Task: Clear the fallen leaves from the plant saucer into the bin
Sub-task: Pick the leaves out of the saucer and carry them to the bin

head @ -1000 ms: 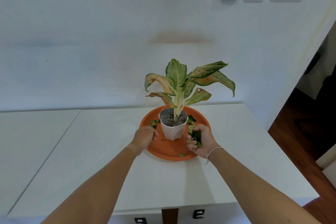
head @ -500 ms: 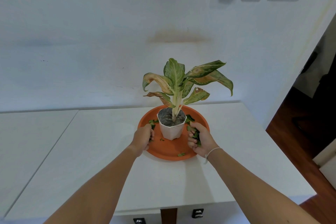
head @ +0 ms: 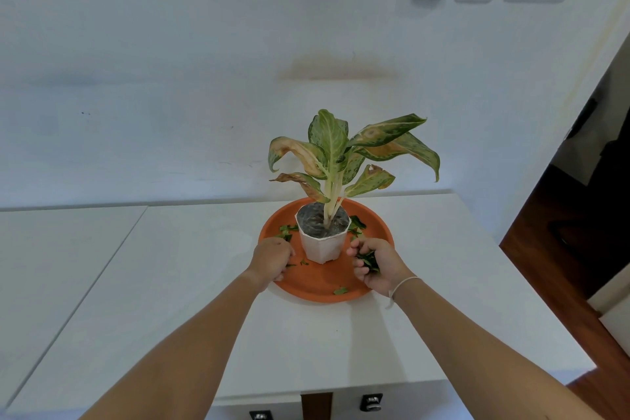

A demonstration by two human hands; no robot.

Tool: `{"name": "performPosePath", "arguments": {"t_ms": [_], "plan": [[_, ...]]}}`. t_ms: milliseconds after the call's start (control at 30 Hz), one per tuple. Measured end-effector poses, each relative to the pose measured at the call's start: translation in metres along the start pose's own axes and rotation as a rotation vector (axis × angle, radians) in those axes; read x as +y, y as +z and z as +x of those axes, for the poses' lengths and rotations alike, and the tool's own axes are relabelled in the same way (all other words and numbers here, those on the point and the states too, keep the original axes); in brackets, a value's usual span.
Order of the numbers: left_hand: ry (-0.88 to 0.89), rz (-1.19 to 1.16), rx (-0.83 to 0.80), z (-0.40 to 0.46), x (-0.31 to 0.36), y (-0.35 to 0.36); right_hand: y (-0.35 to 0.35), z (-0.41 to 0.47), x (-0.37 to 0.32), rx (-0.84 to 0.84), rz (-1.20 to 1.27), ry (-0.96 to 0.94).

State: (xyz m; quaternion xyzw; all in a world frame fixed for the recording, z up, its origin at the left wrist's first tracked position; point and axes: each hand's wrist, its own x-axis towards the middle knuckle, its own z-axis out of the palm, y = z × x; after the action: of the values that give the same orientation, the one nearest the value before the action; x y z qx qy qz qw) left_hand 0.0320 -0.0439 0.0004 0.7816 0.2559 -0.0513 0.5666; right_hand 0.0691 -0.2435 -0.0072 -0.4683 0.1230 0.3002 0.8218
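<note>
An orange plant saucer (head: 317, 286) sits on the white table and carries a white pot (head: 322, 245) with a green and brown-edged plant (head: 341, 153). Green fallen leaves (head: 286, 230) lie on the saucer left of the pot, more lie behind it on the right, and one piece rests near the front rim. My right hand (head: 378, 266) is at the saucer's right side, closed on a bunch of green leaves. My left hand (head: 271, 257) rests curled on the saucer's left side; what it holds is hidden. No bin is in view.
The white table (head: 170, 300) runs left with a seam to a second top; its front edge is close to me and its right edge drops to a dark wooden floor (head: 559, 249). A white wall (head: 170, 61) stands right behind the plant, with switches up high.
My right hand has drawn slightly back from the pot with leaves gathered in it. My left hand has stayed on the saucer's left side, shifting only a little.
</note>
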Motion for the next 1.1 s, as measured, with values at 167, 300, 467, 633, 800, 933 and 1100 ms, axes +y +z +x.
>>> {"name": "performPosePath", "arguments": {"t_ms": [167,300,467,633,800,933,1100], "plan": [[0.110,0.143,-0.009,0.004,-0.002,0.003,0.000,-0.001,-0.003,0.024,-0.115,0.044],[0.271,0.349,0.043,0.005,-0.002,0.005,0.000,-0.002,-0.006,-0.017,-0.182,0.075],[0.430,0.576,0.033,0.005,-0.007,0.006,0.001,-0.004,-0.010,-0.050,-0.388,0.099],[0.467,0.731,-0.031,0.006,-0.006,0.009,0.003,0.000,-0.008,0.043,-0.582,0.039],[0.436,0.838,-0.114,0.008,-0.004,0.010,0.006,0.000,-0.009,0.043,-1.265,-0.151],[0.388,0.921,-0.157,0.010,-0.004,0.011,0.008,0.004,-0.010,-0.037,-1.596,-0.204],[0.378,0.906,-0.138,0.012,-0.004,0.013,0.011,0.007,-0.003,-0.098,-1.814,-0.186]]}}
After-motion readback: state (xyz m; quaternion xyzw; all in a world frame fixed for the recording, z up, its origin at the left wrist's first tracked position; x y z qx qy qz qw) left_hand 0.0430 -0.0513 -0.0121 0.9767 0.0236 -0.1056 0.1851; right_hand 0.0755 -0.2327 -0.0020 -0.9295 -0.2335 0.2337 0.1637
